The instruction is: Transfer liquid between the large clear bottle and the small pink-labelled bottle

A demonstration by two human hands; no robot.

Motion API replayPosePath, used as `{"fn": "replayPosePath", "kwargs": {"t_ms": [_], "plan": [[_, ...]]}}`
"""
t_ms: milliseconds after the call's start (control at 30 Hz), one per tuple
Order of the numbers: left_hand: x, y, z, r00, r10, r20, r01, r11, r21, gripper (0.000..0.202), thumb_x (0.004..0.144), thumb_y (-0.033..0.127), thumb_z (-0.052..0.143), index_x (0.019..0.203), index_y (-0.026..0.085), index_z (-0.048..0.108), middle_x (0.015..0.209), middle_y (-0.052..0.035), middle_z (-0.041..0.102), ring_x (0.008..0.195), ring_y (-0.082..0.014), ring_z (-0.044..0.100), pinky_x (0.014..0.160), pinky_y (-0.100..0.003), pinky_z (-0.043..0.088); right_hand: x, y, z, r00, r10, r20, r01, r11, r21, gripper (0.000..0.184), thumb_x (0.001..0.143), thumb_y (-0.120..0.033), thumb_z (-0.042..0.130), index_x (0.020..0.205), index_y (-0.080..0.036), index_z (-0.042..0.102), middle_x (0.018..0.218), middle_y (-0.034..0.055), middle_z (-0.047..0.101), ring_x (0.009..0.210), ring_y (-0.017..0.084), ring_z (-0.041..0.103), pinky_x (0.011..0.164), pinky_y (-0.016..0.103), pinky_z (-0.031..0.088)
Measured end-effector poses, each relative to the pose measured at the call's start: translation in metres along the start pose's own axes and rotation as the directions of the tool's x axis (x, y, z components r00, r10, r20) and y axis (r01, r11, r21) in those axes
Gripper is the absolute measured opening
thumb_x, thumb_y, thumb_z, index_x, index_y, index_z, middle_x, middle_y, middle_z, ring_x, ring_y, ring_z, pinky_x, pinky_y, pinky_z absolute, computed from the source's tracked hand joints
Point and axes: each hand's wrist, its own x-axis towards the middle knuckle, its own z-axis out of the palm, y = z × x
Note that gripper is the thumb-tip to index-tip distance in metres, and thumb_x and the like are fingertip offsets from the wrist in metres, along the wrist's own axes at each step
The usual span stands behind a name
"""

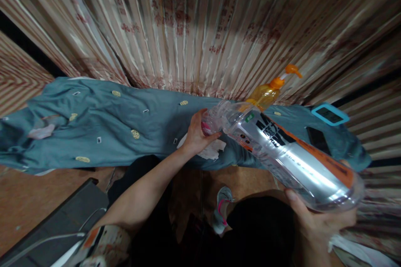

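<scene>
A large clear plastic bottle (291,154) with a silver and orange label is held tilted across the right side, its base toward me. My left hand (199,133) is closed around the bottle's clear top end, where a bit of pink shows. My right hand (319,217) grips the base from below, with its thumb on the near side; its other fingers are mostly hidden behind the bottle. Crumpled white tissue (213,149) lies on the cloth just under my left hand. Behind the bottle's shoulder stands an amber pump bottle (266,94) with an orange pump head, partly covered.
A blue-green patterned cloth (156,133) covers a long narrow surface. On its right are a blue-framed device (330,114) and a dark phone-like slab (318,139). Another white tissue (42,132) is at the left. A pleated curtain (194,29) hangs behind. A dark box-like object (62,221) stands lower left.
</scene>
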Motion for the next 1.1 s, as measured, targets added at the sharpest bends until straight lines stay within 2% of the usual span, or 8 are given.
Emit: {"fn": "replayPosePath", "kwargs": {"t_ms": [300,533,800,1100], "plan": [[0.000,0.000,0.000,1.000,0.011,-0.002,-0.011,1.000,0.008,0.094,0.073,0.053,0.097,0.149,0.020,0.052,0.147,-0.0187,0.066,0.139,-0.0408,0.065,0.120,-0.062,0.051,-0.001,0.002,0.000,1.000,-0.028,-0.003,0.028,1.000,-0.010,0.124,0.069,-0.063,0.097,0.164,-0.003,0.047,0.157,0.0310,0.057,0.145,0.052,0.057,0.122,0.077,0.041],[0.000,0.000,0.000,1.000,-0.007,0.002,0.007,1.000,0.005,0.095,0.072,0.052,0.098,0.149,0.023,0.052,0.149,-0.0168,0.066,0.139,-0.0392,0.065,0.120,-0.061,0.051,-0.012,0.016,-0.003,0.999,-0.044,0.020,0.044,0.999,-0.013,0.127,0.065,-0.062,0.100,0.164,-0.005,0.046,0.159,0.0296,0.056,0.149,0.049,0.056,0.125,0.073,0.041],[0.000,0.002,-0.001,1.000,-0.003,-0.002,0.003,1.000,0.013,0.093,0.073,0.050,0.097,0.148,0.022,0.052,0.149,-0.0180,0.066,0.140,-0.0401,0.064,0.121,-0.061,0.051,-0.003,0.003,-0.001,1.000,0.006,0.011,-0.005,1.000,-0.011,0.123,0.068,-0.065,0.097,0.161,-0.002,0.049,0.156,0.0322,0.057,0.146,0.052,0.056,0.122,0.075,0.041],[0.000,0.000,-0.001,1.000,0.002,0.010,-0.002,1.000,-0.010,0.094,0.074,0.053,0.097,0.149,0.022,0.051,0.150,-0.0186,0.065,0.141,-0.0408,0.063,0.120,-0.061,0.051,-0.005,0.009,-0.002,0.999,-0.028,0.018,0.028,0.999,-0.019,0.122,0.068,-0.065,0.097,0.161,-0.004,0.049,0.156,0.0309,0.057,0.146,0.050,0.057,0.123,0.075,0.042]]}}
